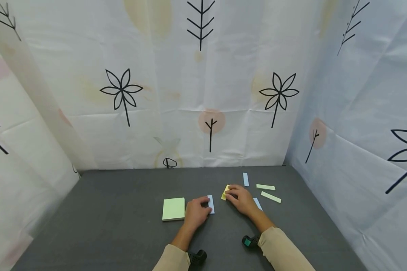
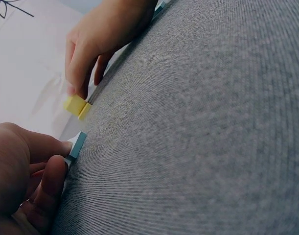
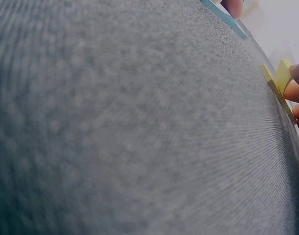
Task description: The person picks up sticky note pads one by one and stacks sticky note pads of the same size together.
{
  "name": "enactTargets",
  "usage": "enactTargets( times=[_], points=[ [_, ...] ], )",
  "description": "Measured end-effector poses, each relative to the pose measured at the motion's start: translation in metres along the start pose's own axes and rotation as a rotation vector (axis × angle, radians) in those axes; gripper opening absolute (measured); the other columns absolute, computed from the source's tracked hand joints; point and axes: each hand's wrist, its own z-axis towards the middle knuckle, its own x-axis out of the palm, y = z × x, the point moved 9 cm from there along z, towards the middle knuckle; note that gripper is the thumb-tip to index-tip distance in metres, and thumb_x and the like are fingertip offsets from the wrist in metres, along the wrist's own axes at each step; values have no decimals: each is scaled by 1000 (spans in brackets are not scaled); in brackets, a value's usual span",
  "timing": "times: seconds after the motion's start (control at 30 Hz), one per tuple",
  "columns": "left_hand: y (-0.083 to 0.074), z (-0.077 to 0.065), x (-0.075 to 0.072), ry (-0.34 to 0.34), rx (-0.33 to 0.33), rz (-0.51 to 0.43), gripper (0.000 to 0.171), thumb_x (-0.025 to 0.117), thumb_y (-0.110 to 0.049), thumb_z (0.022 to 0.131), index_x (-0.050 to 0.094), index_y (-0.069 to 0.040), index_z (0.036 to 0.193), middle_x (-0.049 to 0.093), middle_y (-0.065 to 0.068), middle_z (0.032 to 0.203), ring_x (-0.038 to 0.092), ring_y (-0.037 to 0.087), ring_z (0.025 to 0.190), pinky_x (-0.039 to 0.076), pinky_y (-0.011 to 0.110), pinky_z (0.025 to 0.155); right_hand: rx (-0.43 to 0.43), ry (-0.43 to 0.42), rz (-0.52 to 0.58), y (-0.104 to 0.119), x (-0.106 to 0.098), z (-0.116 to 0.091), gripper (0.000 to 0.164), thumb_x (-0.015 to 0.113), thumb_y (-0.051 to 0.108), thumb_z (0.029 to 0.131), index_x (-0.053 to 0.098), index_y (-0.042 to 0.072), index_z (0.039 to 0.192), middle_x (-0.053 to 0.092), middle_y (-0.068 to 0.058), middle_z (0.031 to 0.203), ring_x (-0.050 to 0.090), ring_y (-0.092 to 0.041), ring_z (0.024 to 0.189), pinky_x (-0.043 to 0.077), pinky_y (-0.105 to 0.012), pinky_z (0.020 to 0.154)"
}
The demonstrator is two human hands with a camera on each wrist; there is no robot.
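My left hand (image 1: 196, 212) grips a narrow light-blue sticky note pad (image 1: 211, 205) lying on the grey table, with thumb and index finger at its ends. To its right, my right hand (image 1: 243, 202) pinches a yellow sticky note (image 3: 284, 77). That note curls up from a narrow yellow pad (image 3: 271, 81) beneath it, which rests on the table. In the left wrist view, the yellow note (image 2: 74, 105) stands up under the right fingertips, just beyond the blue pad (image 2: 78, 145).
A square light-green sticky note pad (image 1: 173, 209) lies left of my left hand. Right of my right hand are two pale-green strips (image 1: 265, 187). One blue strip (image 1: 245, 179) lies farther back; another (image 1: 257, 203) is partly behind the right wrist. Printed white cloth (image 1: 237, 143) walls the table.
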Motion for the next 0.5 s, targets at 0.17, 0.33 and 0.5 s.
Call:
enactTargets(
  times=[0.17,0.33,0.5],
  points=[
    [-1,0,0,-12,14,2,29,79,-9,74,76,-10,103,71,6,109,65,21,90,51,37,73,29,13,0,-3,0,-1,16,70,16,89,76,7,101,65,-14,116,58,-34,114,42,-51,95],
    [-1,1,1,-4,11,-3,29,79,-9,75,76,-10,104,71,6,110,64,21,90,50,33,66,-25,-20,-55,1,0,3,12,73,9,86,75,5,97,66,-13,110,60,-34,107,44,-50,91],
    [1,1,2,6,4,-22,29,78,-8,75,76,-9,105,70,7,111,64,22,89,47,27,55,-75,-73,-93,5,-2,6,12,79,9,79,74,6,90,67,-11,100,63,-31,97,47,-48,86]
  ],
)
